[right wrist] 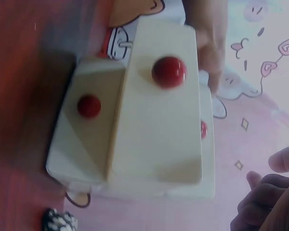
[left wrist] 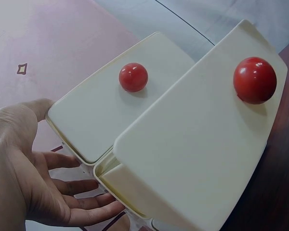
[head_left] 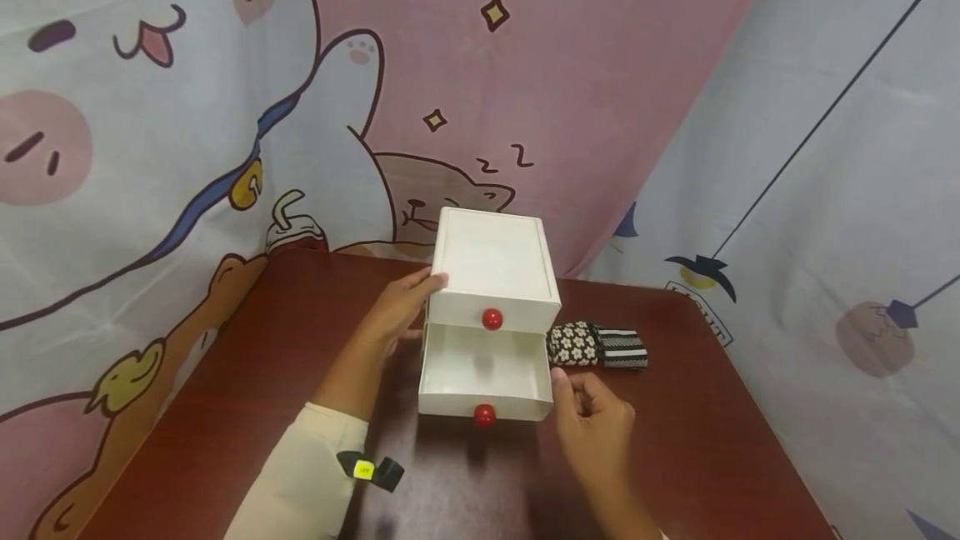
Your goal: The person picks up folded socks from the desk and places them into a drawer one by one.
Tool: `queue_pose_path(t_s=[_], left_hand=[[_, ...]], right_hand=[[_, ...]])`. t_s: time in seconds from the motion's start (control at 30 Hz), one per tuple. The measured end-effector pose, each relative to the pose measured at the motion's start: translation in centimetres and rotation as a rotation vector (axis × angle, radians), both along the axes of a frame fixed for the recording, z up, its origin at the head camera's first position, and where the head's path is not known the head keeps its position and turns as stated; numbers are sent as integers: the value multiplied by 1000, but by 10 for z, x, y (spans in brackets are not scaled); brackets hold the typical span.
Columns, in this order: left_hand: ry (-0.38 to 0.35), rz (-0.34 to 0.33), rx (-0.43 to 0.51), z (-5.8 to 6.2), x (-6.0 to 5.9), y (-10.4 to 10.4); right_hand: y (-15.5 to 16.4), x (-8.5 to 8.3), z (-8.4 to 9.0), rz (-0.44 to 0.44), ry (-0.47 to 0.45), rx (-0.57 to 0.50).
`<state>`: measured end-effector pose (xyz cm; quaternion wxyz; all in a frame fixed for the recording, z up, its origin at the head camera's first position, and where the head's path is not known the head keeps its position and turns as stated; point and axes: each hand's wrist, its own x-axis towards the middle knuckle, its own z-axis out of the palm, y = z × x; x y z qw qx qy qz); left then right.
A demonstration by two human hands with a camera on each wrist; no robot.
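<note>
A small white drawer cabinet (head_left: 491, 257) with round red knobs stands on the table. Its middle drawer (head_left: 450, 405) is pulled out, and the part of its inside that shows holds nothing. In the right wrist view, a lower drawer (right wrist: 84, 144) sits pushed in beneath it. My left hand (head_left: 393, 312) rests on the cabinet's left side, thumb at the top edge and fingers extended along the side. My right hand (head_left: 597, 427) hovers by the drawer's right front corner, fingers loosely curled with nothing in them; the right wrist view shows it apart from the drawer.
A folded black-and-white cloth bundle (head_left: 596, 346), flowered and striped, lies right of the cabinet on the dark red table (head_left: 697, 440). A cartoon-printed curtain (head_left: 570, 65) hangs behind the table. A black strap (head_left: 371, 471) is on the left sleeve.
</note>
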<state>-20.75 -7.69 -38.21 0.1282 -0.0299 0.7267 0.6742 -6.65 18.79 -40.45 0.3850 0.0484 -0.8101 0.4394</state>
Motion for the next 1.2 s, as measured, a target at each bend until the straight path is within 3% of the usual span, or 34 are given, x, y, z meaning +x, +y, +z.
queue_pose_path(t_s=[0.17, 0.5, 0.8, 1.2], left_hand=[[-3, -4, -2, 1, 1, 0], [-6, -9, 4, 2, 1, 1], [-5, 8, -8, 2, 1, 1], [-5, 6, -8, 1, 0, 1]], right_hand=[[11, -12, 6, -48, -31, 24], [43, -48, 6, -142, -260, 62], [71, -82, -7, -173, -457, 94], [86, -116, -30, -168, -640, 212]])
